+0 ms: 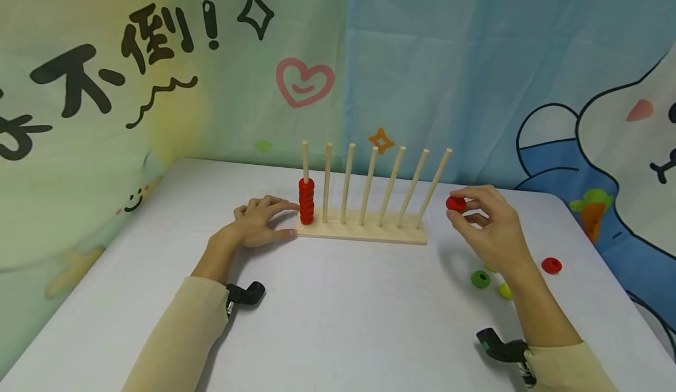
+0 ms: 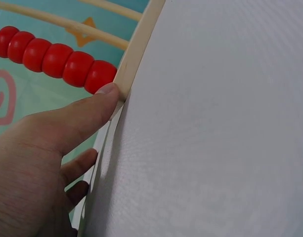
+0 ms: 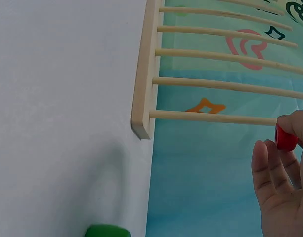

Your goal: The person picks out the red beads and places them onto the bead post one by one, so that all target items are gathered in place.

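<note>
A wooden peg stand [image 1: 361, 236] carries a row of upright pegs. Several red beads [image 1: 306, 202] are stacked on its leftmost peg; the other pegs are bare. My left hand [image 1: 259, 222] holds the left end of the base, thumb at the front corner and index finger farther back; in the left wrist view the thumb [image 2: 87, 116] touches the base beside the lowest bead. Right of the rightmost peg, my right hand [image 1: 488, 222] pinches one red bead [image 1: 456, 203] between thumb and index finger, above the table. Its other fingers are partly bent in the right wrist view.
On the white table [image 1: 338, 316], a green bead [image 1: 480, 279], a yellow bead [image 1: 505, 291] and another red bead [image 1: 551, 265] lie near my right forearm. A further yellow bead is mostly hidden by that hand. A printed curtain [image 1: 422, 75] hangs behind.
</note>
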### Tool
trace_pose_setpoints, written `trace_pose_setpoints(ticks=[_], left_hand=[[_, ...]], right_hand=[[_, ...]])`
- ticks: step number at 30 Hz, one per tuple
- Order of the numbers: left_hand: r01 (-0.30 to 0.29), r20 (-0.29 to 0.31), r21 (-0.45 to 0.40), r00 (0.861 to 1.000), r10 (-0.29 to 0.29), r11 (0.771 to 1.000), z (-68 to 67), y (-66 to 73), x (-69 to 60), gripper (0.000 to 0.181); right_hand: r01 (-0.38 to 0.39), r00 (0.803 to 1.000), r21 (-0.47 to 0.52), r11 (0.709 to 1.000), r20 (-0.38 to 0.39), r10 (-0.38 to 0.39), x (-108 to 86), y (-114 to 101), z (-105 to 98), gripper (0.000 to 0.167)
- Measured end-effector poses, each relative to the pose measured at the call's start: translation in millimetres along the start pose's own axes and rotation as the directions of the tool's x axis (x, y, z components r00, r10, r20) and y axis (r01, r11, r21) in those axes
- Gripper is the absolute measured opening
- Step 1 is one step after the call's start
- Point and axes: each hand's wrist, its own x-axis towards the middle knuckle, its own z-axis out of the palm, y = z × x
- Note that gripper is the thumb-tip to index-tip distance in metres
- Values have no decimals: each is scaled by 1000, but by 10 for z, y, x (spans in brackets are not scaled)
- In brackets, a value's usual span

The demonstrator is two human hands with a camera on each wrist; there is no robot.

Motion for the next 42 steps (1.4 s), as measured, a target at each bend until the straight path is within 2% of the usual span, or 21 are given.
trace_pose_setpoints(ticks=[14,23,28,37,42], left_hand=[[3,-2,-9,1000,-3,1000,-1,25,-10,64],[16,-1,6,1000,-16,1000,15,-30,-31,65],[-10,0,-1,1000,10,1000,10,-23,4,66],[2,-1,-4,1000,-2,1000,-12,13,1,66],[4,1,-6,1000,-4,1000,-3,17,-7,65]], right_hand=[[72,997,83,994,-10,-71,101,-145,170,41],[104,994,179,978,-4,-105,181,-227,324,39],[104,995,183,978,-14,-103,197,-260,373,40],[185,982,272,944,-6,-190,275,-353,479,40],[192,979,319,928,2,-203,316,-389,561,37]])
